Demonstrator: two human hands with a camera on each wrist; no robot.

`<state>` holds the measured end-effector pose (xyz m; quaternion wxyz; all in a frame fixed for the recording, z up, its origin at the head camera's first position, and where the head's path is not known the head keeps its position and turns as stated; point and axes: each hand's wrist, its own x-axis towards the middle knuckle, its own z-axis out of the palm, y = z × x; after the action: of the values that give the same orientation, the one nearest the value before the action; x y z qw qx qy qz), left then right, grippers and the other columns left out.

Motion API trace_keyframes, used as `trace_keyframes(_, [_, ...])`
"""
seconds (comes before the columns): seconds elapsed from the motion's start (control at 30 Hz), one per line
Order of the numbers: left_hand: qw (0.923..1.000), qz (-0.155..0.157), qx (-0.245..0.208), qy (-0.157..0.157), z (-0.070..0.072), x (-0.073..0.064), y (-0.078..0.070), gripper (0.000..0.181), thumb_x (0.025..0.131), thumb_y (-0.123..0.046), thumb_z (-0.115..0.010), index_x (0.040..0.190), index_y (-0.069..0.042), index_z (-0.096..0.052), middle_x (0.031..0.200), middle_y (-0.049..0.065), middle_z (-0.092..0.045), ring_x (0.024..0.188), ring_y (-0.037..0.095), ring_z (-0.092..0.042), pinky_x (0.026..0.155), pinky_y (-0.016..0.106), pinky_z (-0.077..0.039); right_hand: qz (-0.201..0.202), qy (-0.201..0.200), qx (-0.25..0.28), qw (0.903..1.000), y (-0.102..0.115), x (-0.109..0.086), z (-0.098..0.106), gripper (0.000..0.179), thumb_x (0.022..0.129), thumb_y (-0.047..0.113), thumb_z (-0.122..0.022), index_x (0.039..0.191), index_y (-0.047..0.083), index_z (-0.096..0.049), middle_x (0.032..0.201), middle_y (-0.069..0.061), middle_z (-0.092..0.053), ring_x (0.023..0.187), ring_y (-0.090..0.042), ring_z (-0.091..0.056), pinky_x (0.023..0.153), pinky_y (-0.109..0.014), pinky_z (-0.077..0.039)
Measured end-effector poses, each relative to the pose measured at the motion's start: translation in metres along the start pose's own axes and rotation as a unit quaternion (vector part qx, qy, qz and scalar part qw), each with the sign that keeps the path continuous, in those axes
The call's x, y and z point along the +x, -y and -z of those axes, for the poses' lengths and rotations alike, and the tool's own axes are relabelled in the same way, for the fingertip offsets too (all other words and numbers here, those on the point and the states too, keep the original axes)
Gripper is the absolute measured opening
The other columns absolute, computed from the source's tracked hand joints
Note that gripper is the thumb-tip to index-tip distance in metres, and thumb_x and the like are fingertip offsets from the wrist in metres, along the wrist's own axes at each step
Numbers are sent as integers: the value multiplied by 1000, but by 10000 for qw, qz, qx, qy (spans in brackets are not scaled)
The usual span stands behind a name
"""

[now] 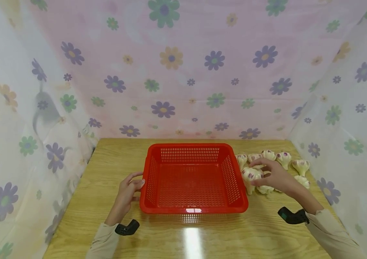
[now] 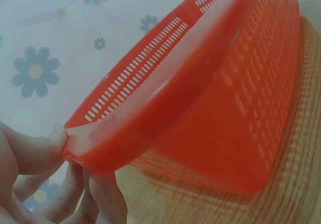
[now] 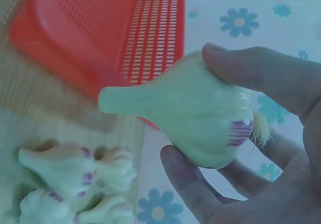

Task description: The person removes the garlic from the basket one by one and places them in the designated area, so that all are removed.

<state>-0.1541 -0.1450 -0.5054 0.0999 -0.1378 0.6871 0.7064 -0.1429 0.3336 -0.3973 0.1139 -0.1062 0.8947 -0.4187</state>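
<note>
A red plastic basket (image 1: 193, 210) with slotted walls stands on the wooden table, and no object shows inside it. My left hand (image 1: 126, 196) pinches the basket's left rim, thumb on top and fingers beneath, as the left wrist view shows. Just beyond the basket's right side, my right hand (image 1: 278, 176) holds a garlic bulb (image 3: 200, 111) between thumb and fingers. This bulb is whitish with purple streaks, its stem pointing toward the basket and its root tuft toward the palm. Other garlic bulbs (image 1: 283, 157) lie around and beyond the right hand.
The wooden table (image 1: 112, 154) reaches back to a flower-printed cloth (image 1: 189, 90), which also hangs at both sides. More garlic bulbs (image 3: 57, 169) lie on the table below the held one. Black devices (image 1: 127, 228) sit at both wrists.
</note>
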Motion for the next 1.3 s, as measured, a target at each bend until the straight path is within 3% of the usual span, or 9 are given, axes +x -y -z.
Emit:
trace_keyframes(0.5, [10000,-56,-12,34,-2,-2,1,37,90,-14,-62,126,-14,-56,103,14,-65,83,24,-64,61,42,-56,507,-259,-832,9949,-38,-17,-6,48,67,20,-85,108,10,-62,119,-16,-52,94,-30,-54,67,-35,-51])
trace_keyframes(0.73, [10000,-37,8,0,-3,-3,-2,38,91,-13,-61,128,-13,-55,102,13,-65,80,24,-65,56,38,-55,483,-34,-594,9971,-55,-19,-19,46,67,7,-83,105,8,-59,113,-13,-50,64,-13,-40,50,-29,-39])
trace_keyframes(0.93, [10000,-35,-8,15,-3,-3,-4,41,91,-14,-62,130,-12,-53,104,14,-65,81,24,-65,56,38,-55,698,156,-585,9957,-66,-16,-32,43,66,-2,-81,102,6,-59,110,-15,-50,61,-9,-37,48,-28,-37])
trace_keyframes(1.13, [10000,-5,-11,-26,-2,-3,-4,38,91,-13,-61,129,-13,-54,102,13,-65,81,24,-66,58,40,-56,1190,200,-980,9878,-84,-13,-48,41,63,-10,-75,97,7,-61,101,-9,-52,70,-12,-41,48,-25,-38])
trace_keyframes(1.3, [10000,-79,1,-27,-3,-4,-4,38,91,-13,-61,128,-13,-55,102,14,-66,82,24,-66,57,41,-56,1828,77,-1556,9707,-98,-11,-62,41,60,-17,-66,90,10,-63,92,-2,-54,69,-7,-37,50,-21,-33])
